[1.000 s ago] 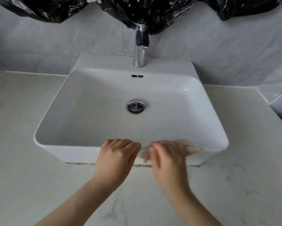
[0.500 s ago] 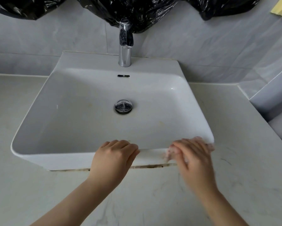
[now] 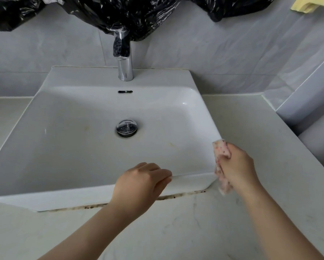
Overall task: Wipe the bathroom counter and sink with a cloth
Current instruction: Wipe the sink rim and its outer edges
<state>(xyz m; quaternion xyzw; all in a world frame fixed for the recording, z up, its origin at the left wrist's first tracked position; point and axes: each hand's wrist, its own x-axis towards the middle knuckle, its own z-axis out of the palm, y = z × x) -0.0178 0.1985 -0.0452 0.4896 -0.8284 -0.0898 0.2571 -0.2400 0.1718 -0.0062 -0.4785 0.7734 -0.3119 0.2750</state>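
Observation:
A white square sink (image 3: pixel 63 139) stands on a pale marble counter (image 3: pixel 176 231). My left hand (image 3: pixel 140 182) rests curled over the sink's front rim, holding nothing else. My right hand (image 3: pixel 236 166) grips a pale cloth with pink speckles (image 3: pixel 222 152) and presses it against the outside of the sink's front right corner. The cloth hangs down along that corner to the counter. A dark grimy line (image 3: pixel 180 196) runs along the seam under the sink's front edge.
A chrome tap (image 3: pixel 124 61) rises at the back of the sink, a chrome drain plug (image 3: pixel 126 127) sits in the basin. Black plastic sheeting (image 3: pixel 129 14) hangs on the tiled wall above. A yellow cloth (image 3: pixel 313 4) shows at the top right. The counter's right edge drops off.
My right hand has slid the cloth rightward along the sink's front rim to the front right corner. My left hand has stayed on the rim. The view shifted.

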